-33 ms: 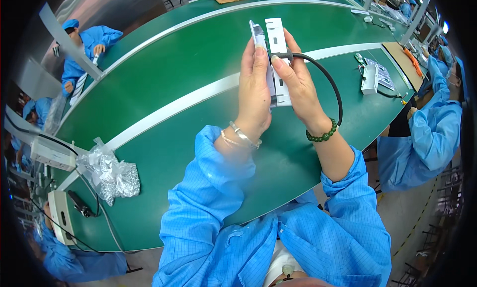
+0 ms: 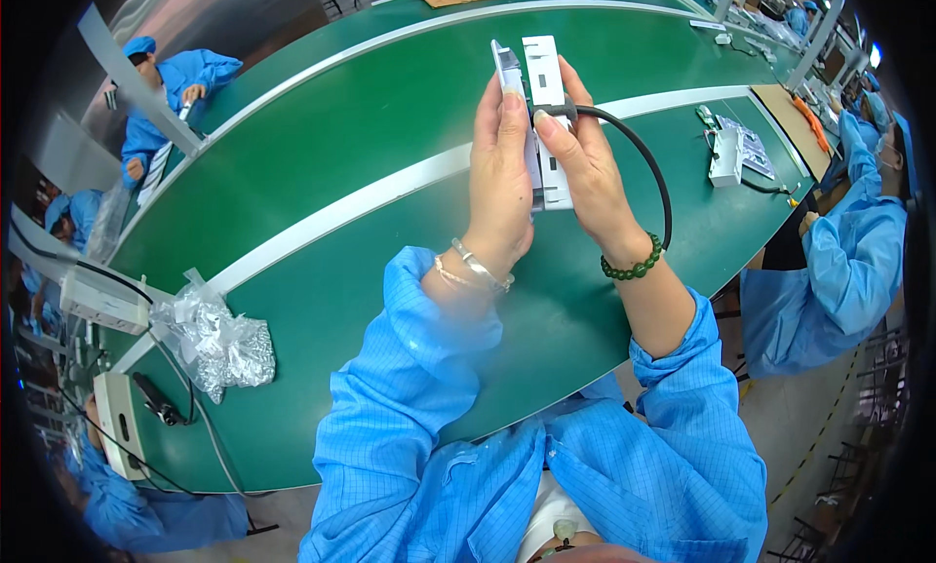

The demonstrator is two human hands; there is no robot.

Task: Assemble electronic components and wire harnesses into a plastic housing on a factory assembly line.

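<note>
Above the green workbench [image 2: 390,232], my two hands hold a pair of white plastic housing halves side by side, with a narrow gap at the top. My left hand [image 2: 499,168] is closed round the left housing half [image 2: 506,66], thumb along its face. The right housing half [image 2: 542,71], which has small slots, sits in my closed right hand [image 2: 590,168]. Close to my right thumb, a dark cable sleeve [image 2: 556,111] lies across that half. From it a thick black cable [image 2: 655,163] curves down past my right wrist. What lies between the halves is mostly hidden.
A clear bag of small silvery parts [image 2: 239,353] lies at left, near a power strip [image 2: 102,305] and loose cords. At right rest an open white housing [image 2: 725,158] and an orange tool [image 2: 811,124] on cardboard. Co-workers in blue sit at both sides.
</note>
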